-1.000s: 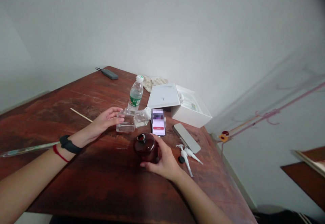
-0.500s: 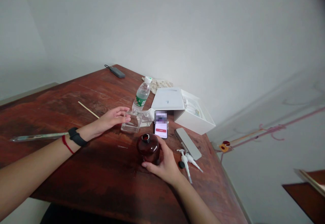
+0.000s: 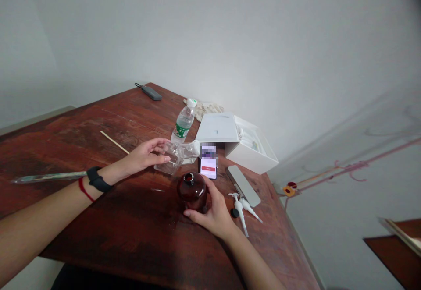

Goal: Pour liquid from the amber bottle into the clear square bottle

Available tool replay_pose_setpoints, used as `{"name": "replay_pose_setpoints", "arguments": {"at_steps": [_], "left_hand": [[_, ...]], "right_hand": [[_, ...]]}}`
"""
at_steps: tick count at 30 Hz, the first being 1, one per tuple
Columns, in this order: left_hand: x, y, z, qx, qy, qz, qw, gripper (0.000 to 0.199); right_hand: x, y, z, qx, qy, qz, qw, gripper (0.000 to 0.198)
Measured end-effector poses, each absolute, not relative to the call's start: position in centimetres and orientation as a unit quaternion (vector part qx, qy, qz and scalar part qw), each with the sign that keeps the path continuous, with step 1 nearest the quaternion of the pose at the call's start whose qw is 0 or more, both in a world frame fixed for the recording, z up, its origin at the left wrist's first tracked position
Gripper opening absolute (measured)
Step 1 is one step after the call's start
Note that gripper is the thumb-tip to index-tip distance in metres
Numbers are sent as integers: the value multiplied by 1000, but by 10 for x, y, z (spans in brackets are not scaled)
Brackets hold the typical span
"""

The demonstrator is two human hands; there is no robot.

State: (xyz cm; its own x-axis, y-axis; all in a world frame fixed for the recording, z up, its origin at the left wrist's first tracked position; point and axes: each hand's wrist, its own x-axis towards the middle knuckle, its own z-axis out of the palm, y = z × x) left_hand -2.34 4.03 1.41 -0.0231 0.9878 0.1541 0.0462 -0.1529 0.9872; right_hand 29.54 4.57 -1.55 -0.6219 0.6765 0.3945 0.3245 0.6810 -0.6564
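My left hand (image 3: 148,155) has its thumb and fingers around the near side of a clear square bottle (image 3: 173,160), which is tilted on the table. The far fingers are partly hidden behind it. With thumb and fingers wrapped round its right side, my right hand (image 3: 214,214) holds a round dark brown bottle (image 3: 192,193) whose open mouth faces up. Another clear container (image 3: 190,150) stands just behind the square one. To the right of my right hand lie two white pump heads (image 3: 239,211) and a small black cap (image 3: 234,213).
Behind the hands are a green-labelled water bottle (image 3: 182,123), a lit phone (image 3: 208,163) and an open white box (image 3: 253,154). A grey-white slab (image 3: 243,185) lies right, a thin stick (image 3: 113,141) left. A dark device (image 3: 150,92) sits near the wooden table's (image 3: 131,237) far corner.
The clear square bottle has tipped and turned in my left hand, its neck moving slightly left. My left hand has shifted a little. My right hand and the brown bottle stay put.
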Motion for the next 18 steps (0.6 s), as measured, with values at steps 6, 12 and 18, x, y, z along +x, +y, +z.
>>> {"name": "replay_pose_setpoints", "arguments": {"at_steps": [6, 12, 18], "left_hand": [[-18, 30, 16, 630, 491, 486, 354, 70], [-11, 21, 23, 684, 472, 452, 325, 67], [-7, 15, 30, 719, 475, 402, 311, 72]], "right_hand": [[298, 49, 2, -281, -870, 181, 362, 90], [306, 59, 18, -332, -857, 123, 375, 83], [311, 64, 17, -363, -858, 78, 356, 82]]}}
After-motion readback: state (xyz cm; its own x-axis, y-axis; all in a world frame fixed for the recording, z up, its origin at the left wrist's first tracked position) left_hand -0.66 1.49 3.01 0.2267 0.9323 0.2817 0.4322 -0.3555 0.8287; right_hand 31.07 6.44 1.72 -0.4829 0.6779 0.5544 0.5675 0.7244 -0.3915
